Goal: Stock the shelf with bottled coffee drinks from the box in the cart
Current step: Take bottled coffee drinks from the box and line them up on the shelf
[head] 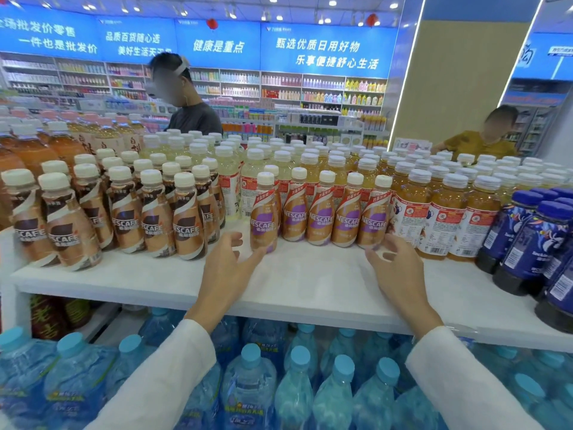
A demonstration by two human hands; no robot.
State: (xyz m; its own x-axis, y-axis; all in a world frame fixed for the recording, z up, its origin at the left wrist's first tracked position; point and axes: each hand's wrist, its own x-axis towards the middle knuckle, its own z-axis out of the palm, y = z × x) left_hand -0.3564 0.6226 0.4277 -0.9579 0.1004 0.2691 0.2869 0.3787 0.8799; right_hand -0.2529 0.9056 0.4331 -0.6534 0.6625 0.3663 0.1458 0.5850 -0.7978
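Five coffee bottles (pixel 319 212) line the shelf (pixel 310 282). The left hand (pixel 226 268), fingers spread wide, touches the end bottle's base. The right hand (pixel 397 268) has curled fingers that hide the other end's base, so its grip is unclear.

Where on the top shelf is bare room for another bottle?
Bare strip of white shelf front between left hand and right hand, before the purple-label plastic coffee bottles. Crowded: brown-label coffee bottles left, dark blue bottles right, white-capped drink bottles behind.
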